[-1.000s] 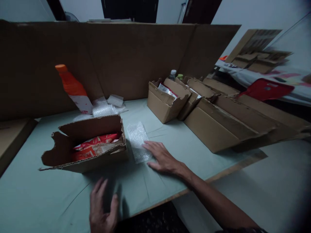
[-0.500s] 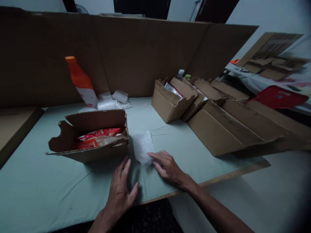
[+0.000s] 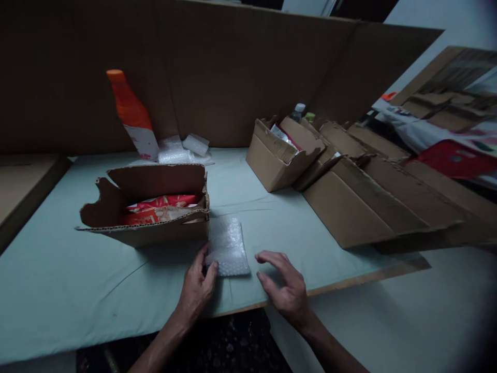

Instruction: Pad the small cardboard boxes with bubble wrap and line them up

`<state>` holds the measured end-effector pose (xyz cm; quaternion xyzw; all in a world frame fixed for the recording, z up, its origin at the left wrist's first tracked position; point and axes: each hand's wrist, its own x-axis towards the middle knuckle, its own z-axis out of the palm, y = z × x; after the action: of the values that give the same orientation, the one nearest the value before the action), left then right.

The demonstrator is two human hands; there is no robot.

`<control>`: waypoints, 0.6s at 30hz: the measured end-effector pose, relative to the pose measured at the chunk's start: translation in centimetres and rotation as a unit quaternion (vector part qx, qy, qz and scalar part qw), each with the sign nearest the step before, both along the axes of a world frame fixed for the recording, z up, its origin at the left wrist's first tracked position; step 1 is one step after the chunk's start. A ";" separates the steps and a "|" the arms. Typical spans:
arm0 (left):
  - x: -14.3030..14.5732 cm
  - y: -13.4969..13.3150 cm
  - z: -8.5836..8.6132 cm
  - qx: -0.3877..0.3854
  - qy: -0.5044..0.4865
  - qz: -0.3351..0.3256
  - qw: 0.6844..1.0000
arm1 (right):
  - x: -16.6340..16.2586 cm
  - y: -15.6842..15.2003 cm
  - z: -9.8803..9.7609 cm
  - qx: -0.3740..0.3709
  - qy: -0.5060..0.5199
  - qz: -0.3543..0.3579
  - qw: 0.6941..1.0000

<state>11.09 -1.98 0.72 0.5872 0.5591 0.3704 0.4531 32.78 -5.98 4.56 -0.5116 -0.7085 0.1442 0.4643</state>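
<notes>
A folded piece of clear bubble wrap lies on the pale green cloth, close to the right end of an open cardboard box. My left hand pinches its near left edge between thumb and fingers. Just right of the wrap, my right hand is apart from it, thumb and fingers spread with nothing between them. Inside the open box are red and orange snack packets.
An orange and white bottle leans at the back beside more bubble wrap. Several cardboard boxes stand at the right, some holding items. A tall cardboard panel closes off the back; a flat carton lies at the left.
My left hand has moved up to the bubble wrap's left edge and taken hold. My right hand has let go and drawn away rightward. The wrap now lies squarer. The view has tilted down slightly.
</notes>
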 end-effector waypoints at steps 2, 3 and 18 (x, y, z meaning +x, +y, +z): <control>0.3 0.3 -0.2 0.009 0.018 0.001 1.000 | -0.7 -0.3 0.1 0.037 -0.077 0.052 0.995; 0.5 0.5 -0.4 0.015 0.029 0.000 0.999 | -1.2 -0.2 -0.1 0.033 -0.121 0.078 0.989; -2.5 -3.4 0.3 0.287 0.116 -0.135 0.941 | -1.5 0.4 -0.7 -0.173 -0.111 0.182 0.961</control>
<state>8.57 -5.34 1.05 0.8011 0.3936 0.3798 0.2430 31.28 -5.59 3.85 -0.4592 -0.8012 0.2888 0.2527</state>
